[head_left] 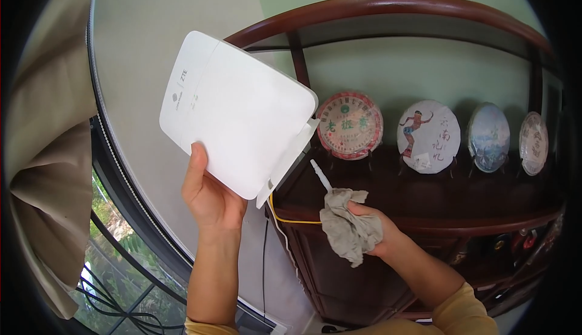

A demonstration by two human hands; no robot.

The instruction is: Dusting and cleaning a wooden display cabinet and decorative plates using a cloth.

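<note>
My left hand (213, 192) is closed around the lower edge of a white router (236, 107), a flat box with rounded corners, held up and tilted. A narrow white flap (290, 162) stands out along its lower right edge. My right hand (377, 229) grips a crumpled grey cloth (348, 229) below and to the right of the router, apart from it. From the top of the cloth juts a slim white stick-like piece (320, 174); its lower end is hidden. A yellow cable (294, 221) runs from beneath the router toward the cloth.
Behind my hands stands a dark red wooden cabinet (388, 207) with a curved top rail (388, 3). Several round wrapped discs, one with a red rim (351, 126), rest on stands there. A brown curtain (51, 171) hangs by a window (124, 250) at the left.
</note>
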